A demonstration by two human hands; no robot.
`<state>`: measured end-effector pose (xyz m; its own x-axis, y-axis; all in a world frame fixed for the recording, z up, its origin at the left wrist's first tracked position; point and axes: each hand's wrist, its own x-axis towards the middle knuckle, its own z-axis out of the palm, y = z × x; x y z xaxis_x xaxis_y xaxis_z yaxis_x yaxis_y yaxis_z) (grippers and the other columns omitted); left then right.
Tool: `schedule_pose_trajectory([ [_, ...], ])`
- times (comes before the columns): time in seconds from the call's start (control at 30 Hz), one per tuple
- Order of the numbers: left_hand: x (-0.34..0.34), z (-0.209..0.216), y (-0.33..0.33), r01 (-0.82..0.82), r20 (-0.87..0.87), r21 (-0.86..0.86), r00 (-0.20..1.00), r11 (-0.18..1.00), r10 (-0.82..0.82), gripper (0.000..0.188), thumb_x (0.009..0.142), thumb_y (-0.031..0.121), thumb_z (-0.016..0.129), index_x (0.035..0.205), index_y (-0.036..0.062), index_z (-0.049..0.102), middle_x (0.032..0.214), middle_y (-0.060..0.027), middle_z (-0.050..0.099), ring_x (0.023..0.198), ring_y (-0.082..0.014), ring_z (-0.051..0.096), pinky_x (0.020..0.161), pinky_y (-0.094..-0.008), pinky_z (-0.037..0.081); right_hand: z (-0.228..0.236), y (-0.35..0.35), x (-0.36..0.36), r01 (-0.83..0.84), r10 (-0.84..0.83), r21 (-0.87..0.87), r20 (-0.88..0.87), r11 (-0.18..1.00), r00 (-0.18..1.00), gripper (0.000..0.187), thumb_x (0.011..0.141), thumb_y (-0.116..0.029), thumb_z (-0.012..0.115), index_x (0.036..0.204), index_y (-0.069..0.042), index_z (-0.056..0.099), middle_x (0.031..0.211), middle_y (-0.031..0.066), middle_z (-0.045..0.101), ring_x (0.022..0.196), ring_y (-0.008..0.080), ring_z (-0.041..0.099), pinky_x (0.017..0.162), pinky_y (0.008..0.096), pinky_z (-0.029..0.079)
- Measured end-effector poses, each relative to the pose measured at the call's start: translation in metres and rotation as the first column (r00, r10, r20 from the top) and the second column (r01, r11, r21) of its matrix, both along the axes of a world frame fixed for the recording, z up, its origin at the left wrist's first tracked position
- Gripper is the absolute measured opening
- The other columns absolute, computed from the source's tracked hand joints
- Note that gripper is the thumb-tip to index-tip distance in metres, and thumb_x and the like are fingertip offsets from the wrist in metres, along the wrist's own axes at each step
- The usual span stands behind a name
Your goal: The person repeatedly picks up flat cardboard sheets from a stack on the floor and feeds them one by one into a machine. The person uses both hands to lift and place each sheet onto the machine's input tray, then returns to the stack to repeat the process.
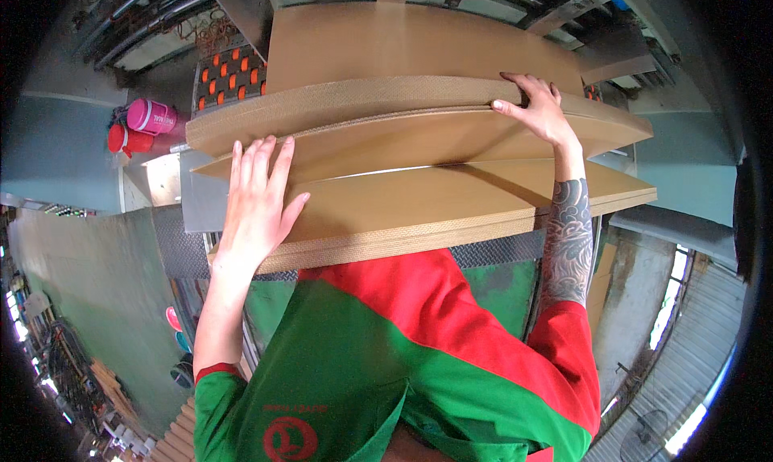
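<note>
A thick upper stack of brown corrugated cardboard sheets (354, 102) lies in front of me, its long layered edge toward me. Below and nearer, a lower stack of cardboard sheets (403, 200) reaches almost to my body, with a gap between the two. My left hand (262, 192) is open, fingers stretched out, fingertips against the left part of the upper stack's edge. At the right, my right hand (538, 111) spans the upper stack's edge, fingers over its top and thumb along its lower side. What lies under the right fingers is partly hidden.
A further cardboard sheet (419, 47) lies flat behind the stacks, beside a bed of orange rollers (229, 77). Pink (150, 116) and red bottles (129, 140) stand at the left. Metal machine parts (596, 11) rise along the far side. A dark textured metal plate (499, 250) borders the near edge.
</note>
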<state>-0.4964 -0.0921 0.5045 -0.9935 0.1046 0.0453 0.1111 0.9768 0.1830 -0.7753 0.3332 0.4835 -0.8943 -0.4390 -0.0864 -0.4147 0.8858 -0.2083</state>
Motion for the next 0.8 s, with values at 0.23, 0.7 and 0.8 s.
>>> schedule_pose_trajectory([
  [0.23,0.003,-0.014,0.004,-0.048,-0.038,0.017,0.998,0.999,0.049,0.081,0.087,0.022,0.080,0.160,0.0157,0.044,0.151,-0.0247,0.042,0.145,-0.0413,0.039,0.128,-0.0621,0.021,0.005,-0.001,0.006,0.011,-0.012,0.025,0.045,1.000,0.999,0.087,0.079,-0.075,0.073,0.144,-0.018,0.064,0.136,0.0123,0.065,0.134,0.0325,0.055,0.125,0.0590,0.016],
  [0.7,0.012,-0.023,0.010,-0.115,-0.051,0.098,0.991,0.989,0.120,0.076,0.090,0.020,0.075,0.159,0.0195,0.045,0.152,-0.0256,0.040,0.147,-0.0442,0.035,0.128,-0.0633,0.018,0.002,0.004,0.018,0.016,-0.016,0.026,0.013,1.000,1.000,0.082,0.081,-0.073,0.073,0.142,-0.019,0.065,0.132,0.0109,0.065,0.137,0.0322,0.052,0.126,0.0565,0.016],
  [0.8,0.014,-0.026,0.012,-0.131,-0.041,0.084,0.990,0.988,0.135,0.071,0.091,0.020,0.074,0.157,0.0184,0.048,0.151,-0.0251,0.040,0.148,-0.0439,0.035,0.128,-0.0638,0.017,0.002,0.003,0.017,0.021,-0.021,0.021,0.016,1.000,1.000,0.081,0.082,-0.073,0.073,0.142,-0.019,0.065,0.130,0.0103,0.066,0.136,0.0314,0.053,0.126,0.0568,0.017],
])
